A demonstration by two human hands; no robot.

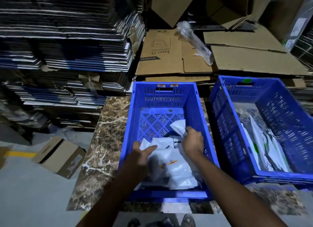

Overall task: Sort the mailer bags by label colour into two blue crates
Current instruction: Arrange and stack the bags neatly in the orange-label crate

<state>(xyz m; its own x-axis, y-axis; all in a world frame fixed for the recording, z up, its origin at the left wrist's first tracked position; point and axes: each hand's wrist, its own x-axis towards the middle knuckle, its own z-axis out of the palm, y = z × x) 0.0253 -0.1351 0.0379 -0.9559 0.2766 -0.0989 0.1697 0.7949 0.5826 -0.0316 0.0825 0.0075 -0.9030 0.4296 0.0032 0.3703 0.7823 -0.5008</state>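
Overhead, both arms reach down into the left crate (163, 98), which sits on a marbled slab (108, 138); right crate (237, 91) stands just beside it, tilted a little in the wide-angle view.

Left hand (143, 153): fingers fairly straight and spread, thumb out toward the middle, lying on or just over the white mailers (176, 169) in the crate's near half; whether it actually presses them I cannot tell; it holds nothing that I can see.

Right hand (193, 141): fingers curled, gripping a crumpled white mailer (177, 126) at mid-crate, the bag bunched up above the knuckles and partly hidden by the hand.

Left crate: orange tags on its far rim; one mailer in the pile carries an orange label (171, 162); far half of the floor bare, lattice showing.

Right crate: green tag (246, 80) on its far rim; several white mailers lie flat inside toward the near end, with green marks (255, 148) showing on them; motion blur softens the detail.

Surroundings: tall stack of flattened dark cartons (64, 40) at left; brown flattened cardboard (169, 57) behind the crates, with a twist of clear plastic wrap (194, 40) lying on it; small open box (59, 156) on the grey floor at left; sandalled feet (188, 221) at bottom edge.
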